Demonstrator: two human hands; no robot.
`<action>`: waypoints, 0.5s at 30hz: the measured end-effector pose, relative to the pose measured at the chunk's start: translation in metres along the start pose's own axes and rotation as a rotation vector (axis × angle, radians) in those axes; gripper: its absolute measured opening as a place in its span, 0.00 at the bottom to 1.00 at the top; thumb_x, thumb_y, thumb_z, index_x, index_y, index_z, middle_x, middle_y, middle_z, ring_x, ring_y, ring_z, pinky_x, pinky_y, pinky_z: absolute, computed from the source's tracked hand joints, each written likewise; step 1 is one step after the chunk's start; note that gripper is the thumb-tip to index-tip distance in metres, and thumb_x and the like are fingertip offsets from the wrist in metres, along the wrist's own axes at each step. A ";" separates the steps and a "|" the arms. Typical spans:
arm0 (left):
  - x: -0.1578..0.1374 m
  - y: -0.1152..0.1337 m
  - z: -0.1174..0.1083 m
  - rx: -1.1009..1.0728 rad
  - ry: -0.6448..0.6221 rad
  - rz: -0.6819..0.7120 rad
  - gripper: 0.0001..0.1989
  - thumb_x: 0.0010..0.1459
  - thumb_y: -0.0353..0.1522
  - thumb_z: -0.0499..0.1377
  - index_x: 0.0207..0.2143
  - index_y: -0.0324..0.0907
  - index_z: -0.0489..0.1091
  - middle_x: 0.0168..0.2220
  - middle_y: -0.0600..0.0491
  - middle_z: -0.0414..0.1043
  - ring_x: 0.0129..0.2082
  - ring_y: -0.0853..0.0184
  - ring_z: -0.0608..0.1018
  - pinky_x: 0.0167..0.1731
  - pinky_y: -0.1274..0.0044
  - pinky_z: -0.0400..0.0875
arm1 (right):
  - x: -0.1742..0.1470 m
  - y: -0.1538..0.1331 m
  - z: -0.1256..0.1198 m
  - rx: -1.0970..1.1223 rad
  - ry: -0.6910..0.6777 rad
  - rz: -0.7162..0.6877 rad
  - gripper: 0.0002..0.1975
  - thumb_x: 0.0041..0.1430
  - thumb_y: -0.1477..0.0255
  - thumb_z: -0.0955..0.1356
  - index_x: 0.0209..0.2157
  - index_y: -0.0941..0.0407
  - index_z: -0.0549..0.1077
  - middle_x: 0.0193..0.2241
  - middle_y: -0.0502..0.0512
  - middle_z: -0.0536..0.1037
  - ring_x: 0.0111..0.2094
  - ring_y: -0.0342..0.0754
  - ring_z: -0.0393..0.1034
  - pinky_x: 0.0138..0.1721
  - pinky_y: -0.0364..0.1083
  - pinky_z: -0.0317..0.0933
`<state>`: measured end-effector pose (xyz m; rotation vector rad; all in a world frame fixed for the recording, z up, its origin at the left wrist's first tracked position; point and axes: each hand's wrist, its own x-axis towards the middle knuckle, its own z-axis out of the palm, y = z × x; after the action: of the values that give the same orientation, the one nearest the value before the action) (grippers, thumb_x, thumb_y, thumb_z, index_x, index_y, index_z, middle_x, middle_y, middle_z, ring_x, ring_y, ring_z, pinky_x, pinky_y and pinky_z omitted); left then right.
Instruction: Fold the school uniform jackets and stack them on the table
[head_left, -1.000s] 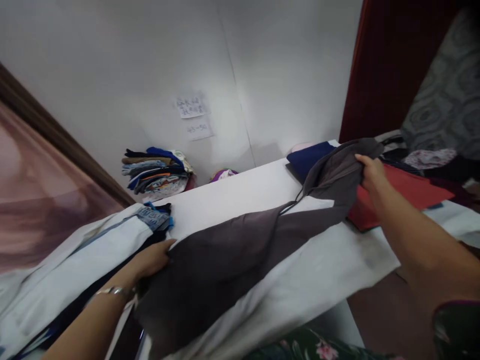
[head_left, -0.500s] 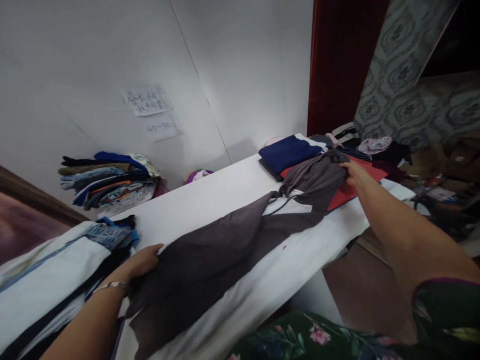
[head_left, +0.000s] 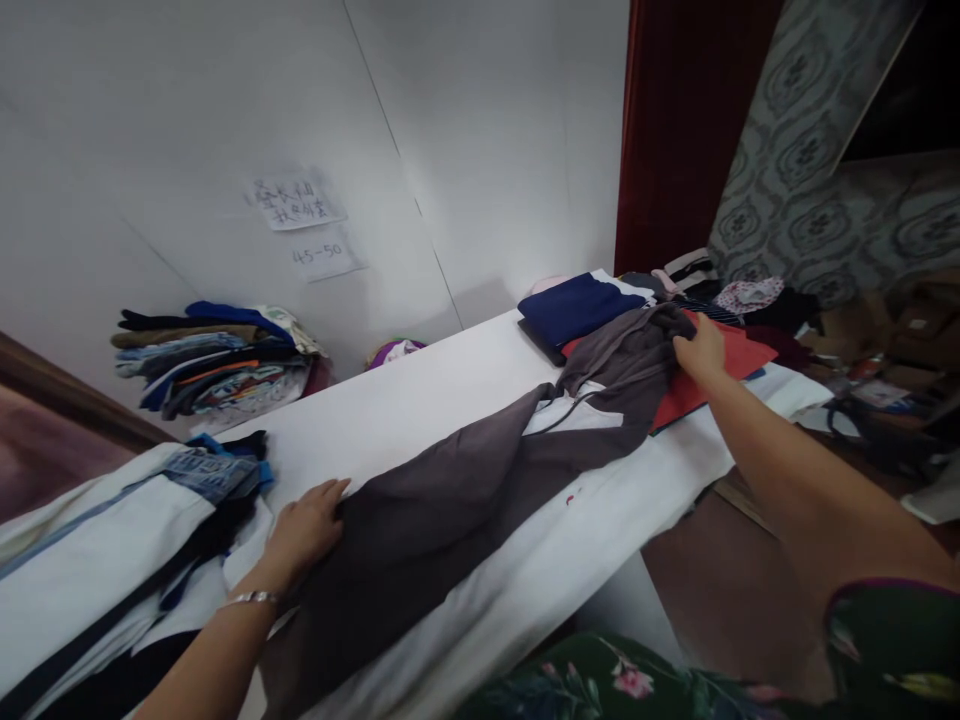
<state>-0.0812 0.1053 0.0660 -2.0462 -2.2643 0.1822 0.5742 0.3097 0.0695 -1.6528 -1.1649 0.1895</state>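
Note:
A dark grey hooded jacket [head_left: 442, 500] lies spread along the white table, with a drawstring and a white patch of lining at its neck. My left hand [head_left: 309, 530], with a bracelet at the wrist, is closed on the jacket's left edge; its thumb is hidden. At the far end my right hand [head_left: 701, 350] grips the bunched hood [head_left: 634, 340]. Beneath the hood lies a red folded garment [head_left: 686, 385], beside a navy folded garment [head_left: 581, 305]. White cloth [head_left: 555, 560] hangs over the table's near edge under the jacket.
Folded clothes [head_left: 217, 360] are stacked against the wall at the left. White trousers and jeans [head_left: 105, 540] lie in a pile at near left. Paper notes [head_left: 300, 202] are stuck to the wall. More clothes [head_left: 750, 293] and cardboard boxes [head_left: 915, 320] are at the right.
My left hand has shifted right and slightly up, and the jacket's left edge has moved inward with it. My right hand has moved slightly on the hood, its fingers now more bent.

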 end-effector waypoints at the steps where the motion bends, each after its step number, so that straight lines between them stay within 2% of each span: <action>1: -0.004 0.009 0.003 -0.013 0.048 0.054 0.30 0.51 0.32 0.53 0.58 0.37 0.64 0.60 0.42 0.64 0.59 0.56 0.68 0.57 0.64 0.63 | -0.005 -0.010 0.004 -0.009 -0.019 -0.095 0.26 0.49 0.77 0.66 0.53 0.60 0.67 0.54 0.67 0.69 0.57 0.57 0.61 0.58 0.57 0.53; 2: -0.008 0.019 0.007 -0.038 0.099 0.104 0.29 0.55 0.36 0.52 0.59 0.36 0.62 0.62 0.41 0.61 0.61 0.57 0.65 0.59 0.64 0.60 | -0.011 -0.022 0.012 -0.002 -0.064 -0.209 0.24 0.50 0.76 0.66 0.52 0.58 0.69 0.54 0.63 0.70 0.57 0.56 0.61 0.60 0.56 0.52; 4: -0.018 0.044 0.018 -0.096 0.126 0.149 0.30 0.59 0.41 0.50 0.61 0.37 0.60 0.64 0.42 0.57 0.64 0.57 0.60 0.61 0.63 0.56 | -0.031 -0.051 0.036 0.042 -0.236 -0.467 0.20 0.54 0.73 0.64 0.49 0.56 0.72 0.51 0.59 0.73 0.55 0.53 0.65 0.60 0.54 0.55; 6: -0.026 0.066 0.031 -0.138 0.074 0.136 0.29 0.62 0.41 0.48 0.63 0.41 0.57 0.66 0.45 0.53 0.66 0.58 0.55 0.62 0.61 0.53 | -0.058 -0.080 0.068 0.083 -0.431 -0.607 0.20 0.58 0.69 0.62 0.51 0.54 0.72 0.52 0.56 0.74 0.55 0.52 0.66 0.59 0.53 0.57; 8: -0.032 0.079 0.039 -0.165 0.005 0.113 0.28 0.64 0.40 0.46 0.64 0.43 0.55 0.67 0.46 0.50 0.67 0.58 0.52 0.63 0.59 0.50 | -0.085 -0.099 0.100 -0.003 -0.620 -0.682 0.22 0.62 0.66 0.60 0.56 0.53 0.69 0.57 0.55 0.70 0.59 0.51 0.62 0.60 0.53 0.55; 10: -0.036 0.084 0.041 -0.184 -0.035 0.102 0.27 0.64 0.39 0.45 0.65 0.43 0.53 0.68 0.47 0.48 0.68 0.59 0.49 0.63 0.60 0.47 | -0.110 -0.103 0.123 -0.211 -0.842 -0.741 0.24 0.63 0.63 0.60 0.59 0.54 0.65 0.61 0.56 0.64 0.63 0.53 0.55 0.62 0.55 0.53; 12: -0.037 0.083 0.038 -0.207 -0.051 0.101 0.27 0.64 0.39 0.45 0.65 0.44 0.53 0.68 0.47 0.47 0.68 0.60 0.48 0.64 0.60 0.45 | -0.128 -0.094 0.135 -0.388 -0.995 -0.761 0.26 0.62 0.61 0.62 0.60 0.54 0.64 0.63 0.58 0.61 0.64 0.57 0.52 0.61 0.59 0.52; 15: -0.039 0.080 0.035 -0.247 -0.047 0.092 0.28 0.64 0.39 0.47 0.66 0.44 0.51 0.68 0.46 0.46 0.68 0.59 0.47 0.64 0.59 0.45 | -0.142 -0.069 0.136 -0.463 -1.030 -0.749 0.27 0.62 0.61 0.61 0.61 0.54 0.62 0.64 0.61 0.58 0.65 0.61 0.49 0.60 0.65 0.49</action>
<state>-0.0039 0.0736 0.0207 -2.2895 -2.3235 -0.0475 0.3758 0.2885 0.0089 -1.3485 -2.6900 0.3165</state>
